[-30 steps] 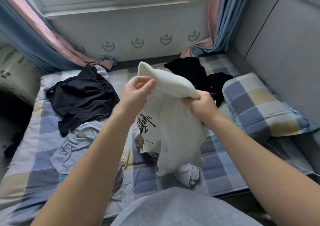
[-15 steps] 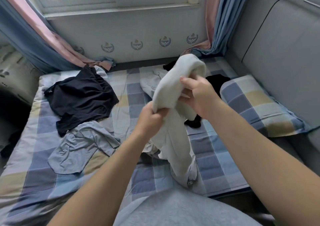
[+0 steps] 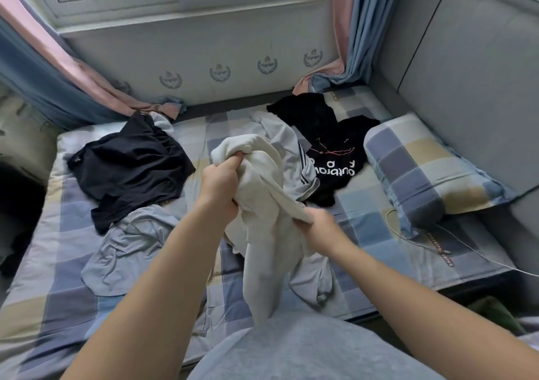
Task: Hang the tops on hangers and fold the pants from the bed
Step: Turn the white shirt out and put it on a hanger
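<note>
Clutching a bunched white top [image 3: 262, 248] above the checked bed [image 3: 67, 306], left hand [image 3: 220, 182] high, right hand [image 3: 319, 229] lower, both clamped on cloth. Early going, seemingly: no hangers visible, black clothes [image 3: 131, 169] and grey clothes [image 3: 131, 248] strewn unfolded around.

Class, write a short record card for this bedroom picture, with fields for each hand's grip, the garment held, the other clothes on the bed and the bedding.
Left-hand grip: clutches the bunched upper part of the white garment
Right-hand grip: pinches a lower fold of it
Garment state: lifted, lower end hanging down
Other clothes: black garment left; black printed top right; striped grey garment behind; pale blue garment near left
Bedding: checked sheet, matching pillow at right
</note>
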A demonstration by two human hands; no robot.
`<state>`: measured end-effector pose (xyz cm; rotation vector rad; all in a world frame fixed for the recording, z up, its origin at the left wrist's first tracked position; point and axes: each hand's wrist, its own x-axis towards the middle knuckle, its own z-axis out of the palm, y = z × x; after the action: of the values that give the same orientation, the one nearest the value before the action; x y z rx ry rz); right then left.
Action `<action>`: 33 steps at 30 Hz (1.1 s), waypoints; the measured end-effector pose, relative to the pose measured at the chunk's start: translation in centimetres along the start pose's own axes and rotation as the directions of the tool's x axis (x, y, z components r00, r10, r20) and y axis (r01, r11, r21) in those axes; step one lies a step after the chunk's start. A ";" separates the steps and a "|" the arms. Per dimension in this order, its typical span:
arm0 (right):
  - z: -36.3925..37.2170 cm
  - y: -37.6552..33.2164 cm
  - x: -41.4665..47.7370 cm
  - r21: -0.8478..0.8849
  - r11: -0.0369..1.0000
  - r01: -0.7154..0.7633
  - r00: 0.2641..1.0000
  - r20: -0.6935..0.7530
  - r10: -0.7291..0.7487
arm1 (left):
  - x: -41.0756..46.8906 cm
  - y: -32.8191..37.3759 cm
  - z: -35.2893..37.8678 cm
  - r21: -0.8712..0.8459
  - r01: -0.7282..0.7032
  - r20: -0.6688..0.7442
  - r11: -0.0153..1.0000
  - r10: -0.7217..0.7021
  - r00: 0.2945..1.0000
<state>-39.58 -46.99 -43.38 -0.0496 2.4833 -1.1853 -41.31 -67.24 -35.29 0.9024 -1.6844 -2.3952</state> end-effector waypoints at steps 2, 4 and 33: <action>-1.7 -1.0 0.4 0.100 0.995 0.013 0.999 -0.048 -0.008 | 0.1 0.3 -0.6 -0.009 0.043 0.008 0.999 -0.043 0.999; -3.5 -2.8 0.6 0.199 0.979 0.039 0.997 -0.071 -0.025 | -0.3 0.5 -0.9 0.010 0.041 0.105 0.999 -0.042 0.994; -11.3 -15.0 0.0 0.887 0.459 -0.045 0.999 0.045 0.011 | 0.1 -6.3 -0.3 0.567 -0.294 0.039 0.770 0.331 0.943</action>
<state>-45.64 -48.27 -25.66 0.2607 1.4947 -2.2906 -39.62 -65.03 -40.90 0.6558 -2.3559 -1.6473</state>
